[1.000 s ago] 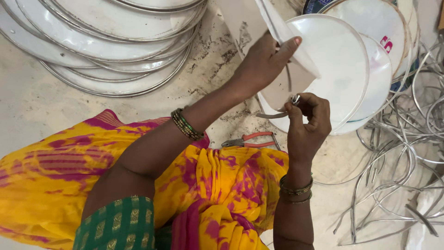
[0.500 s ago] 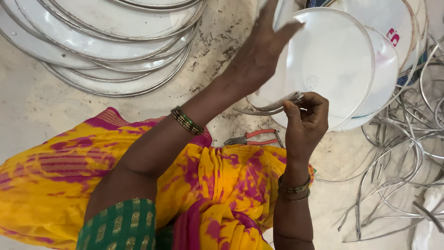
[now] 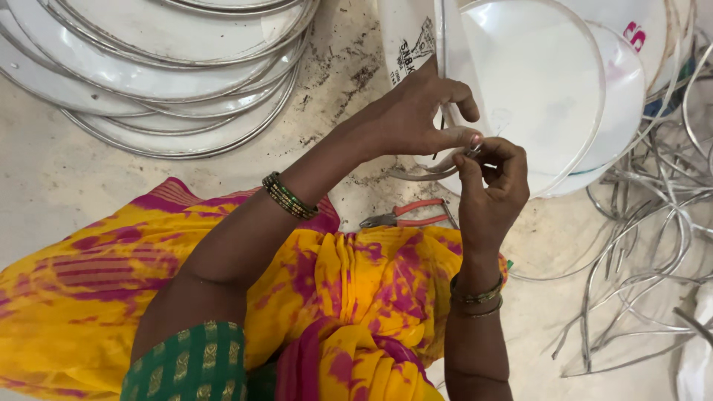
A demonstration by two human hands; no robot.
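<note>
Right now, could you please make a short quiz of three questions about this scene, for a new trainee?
1. True or false: the left hand and the right hand meet at the lower edge of a white round disc.
2. What lies on the floor by the yellow cloth: A) a hammer, B) red-handled pliers, C) a brush?
3. Fill in: loose bent metal ____ lie at the person's right.

Key: 1 true; 2 B; 3 wires.
</note>
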